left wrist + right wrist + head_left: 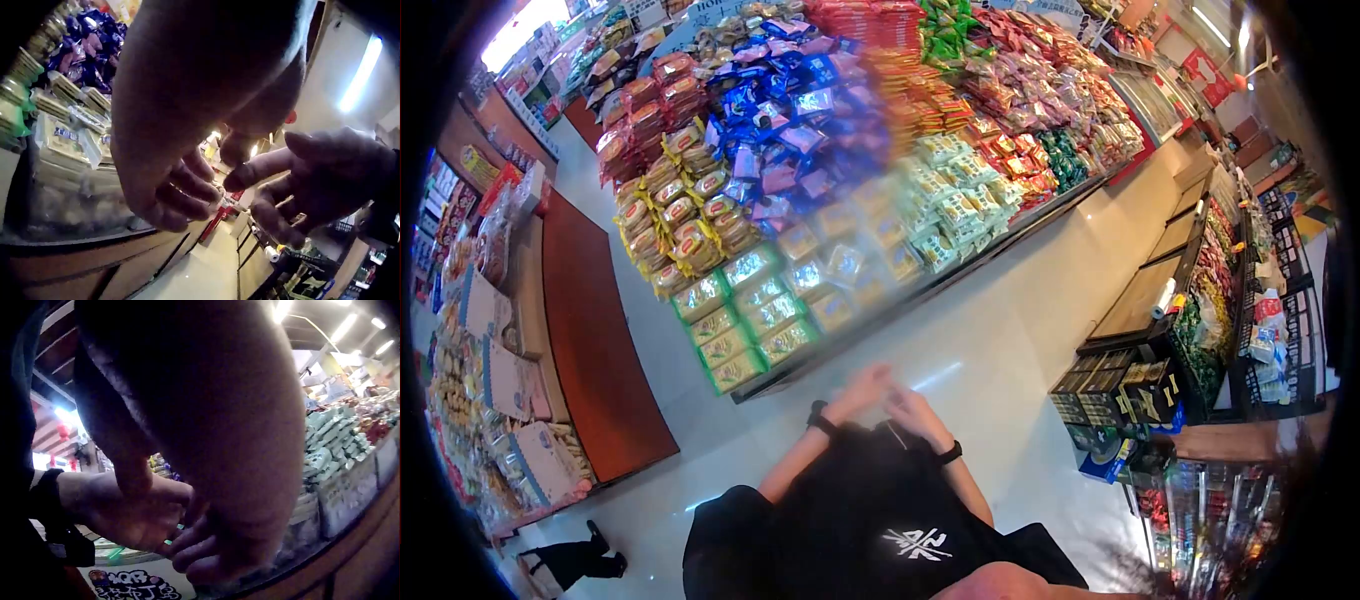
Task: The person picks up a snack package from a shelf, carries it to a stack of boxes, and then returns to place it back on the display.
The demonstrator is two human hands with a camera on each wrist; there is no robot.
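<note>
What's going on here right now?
A person is beside a display of packaged snacks. Their left hand and right hand are close together in front of the body, with nothing visible in either. The green-edged packs and blue packets lie on the display, untouched.

A blue sign (703, 18) reads "HOR" (the rest unclear); a white card (139, 584) bears black lettering.
</note>
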